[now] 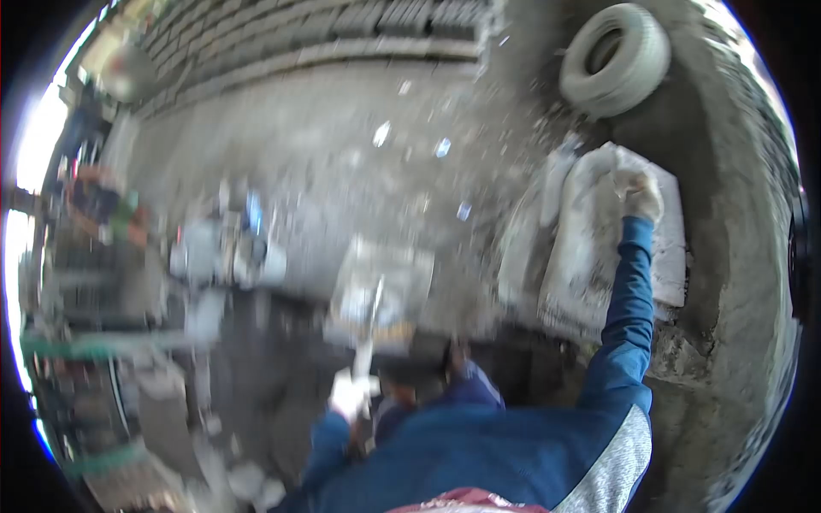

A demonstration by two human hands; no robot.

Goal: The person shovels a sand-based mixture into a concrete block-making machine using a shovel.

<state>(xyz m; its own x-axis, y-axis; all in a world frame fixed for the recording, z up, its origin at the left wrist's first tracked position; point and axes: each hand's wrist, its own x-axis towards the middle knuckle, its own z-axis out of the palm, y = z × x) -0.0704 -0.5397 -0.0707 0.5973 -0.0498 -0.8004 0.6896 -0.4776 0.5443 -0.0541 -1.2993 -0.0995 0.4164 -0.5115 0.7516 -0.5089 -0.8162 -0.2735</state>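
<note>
Grey cement dust covers nearly everything in this blurred, fisheye view looking down from the head camera. The right hand (639,195), gloved in dusty white at the end of a blue sleeve, reaches to the upper right of the frame and is closed over the top edge of a pale sack (590,248) that lies against the concrete there; the fingers appear curled on the sack's material, though blur hides the exact grip. The left hand (351,395), also in a pale glove, sits low in the centre of the frame, closed round the handle of a trowel (369,325) whose blade points up the frame toward a flat grey mortar pan (385,286) on the ground. A worn tyre (614,58) lies at the upper right, above the sack. Rows of grey blocks (342,34) run along the top of the frame. At the left edge stands a smeared cluster of containers (222,252), too blurred to tell apart.
</note>
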